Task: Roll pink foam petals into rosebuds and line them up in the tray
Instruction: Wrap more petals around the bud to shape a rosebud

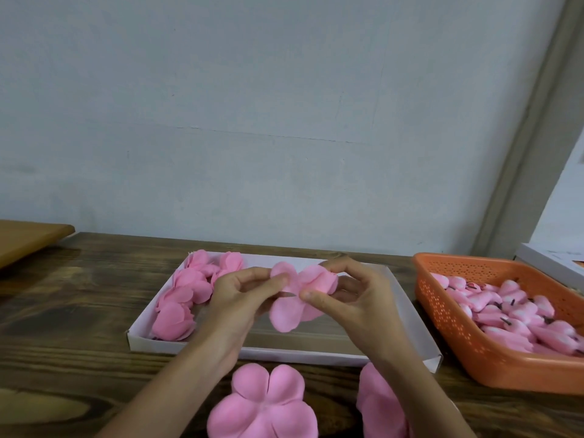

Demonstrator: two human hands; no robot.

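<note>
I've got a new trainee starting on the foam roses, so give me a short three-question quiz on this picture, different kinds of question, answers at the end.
1. True or false: the orange basket stands to the left of the white tray.
2. Where in the tray do the finished rosebuds lie? A) left end B) right end C) middle
3. Fill in: the left hand and the right hand both pinch one pink foam ____ above the tray.
Key: 1 false, it stands to the right. 2 A. 3 petal piece.
</note>
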